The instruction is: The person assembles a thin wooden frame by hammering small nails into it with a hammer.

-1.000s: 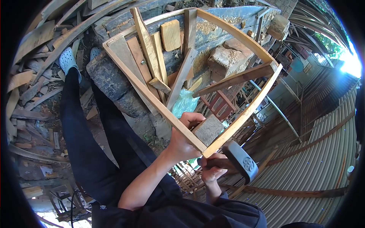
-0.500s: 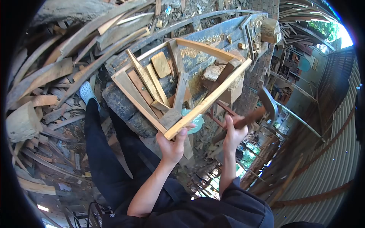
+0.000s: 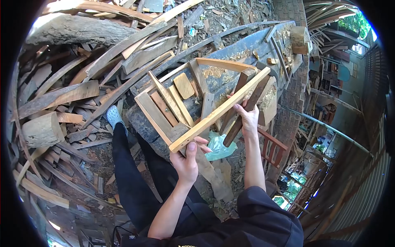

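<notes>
A wooden frame [image 3: 222, 109] of pale and darker strips lies tilted over a blackened wooden block, its long pale bar toward me. My left hand [image 3: 185, 162] is closed loosely at the near end of this bar, with the thumb up against it and the fingers partly behind. My right hand [image 3: 248, 119] grips the dark handle of a hammer [image 3: 234, 132], and its fingers also touch the pale bar. The handle lies slanted beside the bar; the hammer's head is largely hidden at the far end. Loose wood strips [image 3: 163, 108] lie inside the frame's outline.
Scrap wood is heaped on the left, with a log stub [image 3: 43, 129] and a thick trunk [image 3: 78, 31]. A long dark beam [image 3: 242, 51] with shavings runs behind the frame. A green plastic bag [image 3: 220, 146] and a reddish wooden rack [image 3: 271, 148] lie near my right arm.
My right hand has moved up and left with the hammer, from beside the frame to the pale bar. The hammer has swung alongside the bar. My left hand's fingers have loosened and spread a little.
</notes>
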### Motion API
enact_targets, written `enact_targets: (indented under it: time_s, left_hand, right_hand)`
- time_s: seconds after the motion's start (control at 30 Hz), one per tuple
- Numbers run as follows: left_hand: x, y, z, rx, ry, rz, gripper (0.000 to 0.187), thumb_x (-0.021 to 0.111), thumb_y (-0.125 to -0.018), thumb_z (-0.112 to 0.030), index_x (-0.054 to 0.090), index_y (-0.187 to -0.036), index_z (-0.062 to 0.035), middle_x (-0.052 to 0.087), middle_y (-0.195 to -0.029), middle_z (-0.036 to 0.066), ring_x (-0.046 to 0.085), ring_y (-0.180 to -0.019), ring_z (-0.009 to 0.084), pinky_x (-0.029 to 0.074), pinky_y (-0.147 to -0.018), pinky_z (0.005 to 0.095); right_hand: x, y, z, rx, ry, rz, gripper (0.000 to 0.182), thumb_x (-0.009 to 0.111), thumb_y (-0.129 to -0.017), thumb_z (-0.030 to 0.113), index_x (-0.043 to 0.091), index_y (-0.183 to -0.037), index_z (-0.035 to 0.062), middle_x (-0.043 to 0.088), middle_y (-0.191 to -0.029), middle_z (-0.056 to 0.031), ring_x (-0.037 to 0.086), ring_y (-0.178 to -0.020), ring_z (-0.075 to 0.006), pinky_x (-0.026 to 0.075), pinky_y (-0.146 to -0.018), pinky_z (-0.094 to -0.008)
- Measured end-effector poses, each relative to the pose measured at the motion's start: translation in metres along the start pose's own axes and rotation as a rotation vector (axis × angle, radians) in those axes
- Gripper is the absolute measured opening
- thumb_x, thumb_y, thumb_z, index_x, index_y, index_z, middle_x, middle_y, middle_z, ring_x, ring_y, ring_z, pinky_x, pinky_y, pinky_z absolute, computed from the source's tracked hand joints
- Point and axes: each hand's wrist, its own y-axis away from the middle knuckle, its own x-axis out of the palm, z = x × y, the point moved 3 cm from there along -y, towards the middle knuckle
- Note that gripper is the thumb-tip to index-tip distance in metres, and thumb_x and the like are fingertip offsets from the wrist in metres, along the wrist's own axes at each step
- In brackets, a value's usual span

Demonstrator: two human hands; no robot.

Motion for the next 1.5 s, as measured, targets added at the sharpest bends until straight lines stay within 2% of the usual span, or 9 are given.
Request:
enact_targets:
  time_s: [0.13,0.23,0.37,0.6,0.9,1.07,1.1,1.27,1.5]
  left_hand:
    - [-0.005,0.002,-0.005,-0.001,0.006,0.0,0.044,0.051,-0.11,-0.036,0.053,-0.12,0.0064,0.07,-0.087,0.019,0.07,-0.062,0.0247,0.058,-0.059,0.0344]
    - [-0.011,0.002,-0.013,-0.022,0.023,-0.033,0.043,0.05,-0.111,-0.038,0.048,-0.122,0.0037,0.067,-0.083,0.018,0.066,-0.058,0.0243,0.056,-0.055,0.034]
    - [-0.009,0.003,-0.034,-0.048,0.014,-0.125,0.048,0.045,-0.112,-0.043,0.049,-0.12,0.0035,0.065,-0.079,0.016,0.064,-0.055,0.0233,0.054,-0.052,0.0331]
    - [-0.013,-0.011,-0.066,-0.049,-0.044,-0.149,0.051,0.04,-0.112,-0.047,0.05,-0.12,0.0026,0.063,-0.077,0.013,0.061,-0.054,0.0203,0.05,-0.05,0.0306]
    - [-0.008,-0.017,-0.08,-0.042,-0.102,-0.089,0.054,0.044,-0.111,-0.051,0.051,-0.119,0.0016,0.062,-0.075,0.012,0.059,-0.054,0.0196,0.049,-0.05,0.0293]
    - [-0.004,-0.022,-0.088,-0.075,-0.103,-0.121,0.054,0.046,-0.11,-0.053,0.051,-0.118,0.0003,0.061,-0.075,0.01,0.057,-0.054,0.0187,0.047,-0.05,0.0283]
    - [-0.008,-0.026,-0.086,-0.069,-0.088,-0.124,0.057,0.046,-0.109,-0.054,0.051,-0.119,0.0023,0.063,-0.074,0.011,0.061,-0.054,0.0192,0.048,-0.049,0.0292]
    - [-0.007,-0.038,-0.093,-0.055,-0.11,-0.094,0.058,0.046,-0.109,-0.054,0.051,-0.12,0.0024,0.062,-0.074,0.011,0.06,-0.055,0.0187,0.048,-0.049,0.0287]
    - [-0.011,-0.045,-0.099,-0.048,-0.096,-0.088,0.057,0.048,-0.109,-0.053,0.051,-0.121,0.0029,0.062,-0.073,0.011,0.059,-0.054,0.019,0.048,-0.05,0.0291]
  right_hand:
    - [-0.003,0.003,0.014,-0.002,0.109,-0.022,0.038,0.094,-0.077,0.011,0.058,-0.09,0.0089,0.054,-0.084,0.0064,0.052,-0.075,-0.0055,0.043,-0.068,-0.024]
    - [0.0,0.004,0.022,0.04,0.105,0.05,0.04,0.095,-0.077,0.013,0.057,-0.091,0.0097,0.053,-0.083,0.0068,0.051,-0.075,-0.005,0.043,-0.069,-0.0233]
    - [0.004,0.014,0.041,0.027,0.047,0.057,0.042,0.095,-0.076,0.013,0.055,-0.09,0.0103,0.053,-0.082,0.0062,0.052,-0.075,-0.005,0.044,-0.068,-0.0232]
    - [-0.003,0.03,0.083,0.023,0.104,0.068,0.045,0.096,-0.075,0.015,0.053,-0.086,0.0104,0.056,-0.076,0.0046,0.054,-0.068,-0.005,0.044,-0.06,-0.0224]
    - [-0.012,0.033,0.09,0.072,0.149,0.075,0.046,0.096,-0.075,0.015,0.051,-0.083,0.0118,0.056,-0.078,0.0047,0.055,-0.07,-0.0053,0.045,-0.062,-0.0232]
    - [-0.009,0.032,0.098,0.103,0.195,0.093,0.044,0.096,-0.075,0.018,0.053,-0.081,0.012,0.055,-0.076,0.0053,0.052,-0.067,-0.0039,0.043,-0.06,-0.0235]
    - [-0.01,0.031,0.096,0.104,0.189,0.091,0.044,0.096,-0.075,0.018,0.053,-0.081,0.012,0.055,-0.076,0.0053,0.052,-0.067,-0.0039,0.043,-0.06,-0.0235]
    - [-0.005,0.028,0.104,0.102,0.153,0.149,0.043,0.095,-0.078,0.024,0.054,-0.083,0.011,0.054,-0.075,0.0055,0.05,-0.067,-0.0035,0.042,-0.059,-0.0234]
    - [0.0,0.023,0.1,0.037,0.106,0.165,0.039,0.092,-0.083,0.024,0.055,-0.084,0.0108,0.053,-0.075,0.0058,0.049,-0.067,-0.0034,0.041,-0.059,-0.0233]
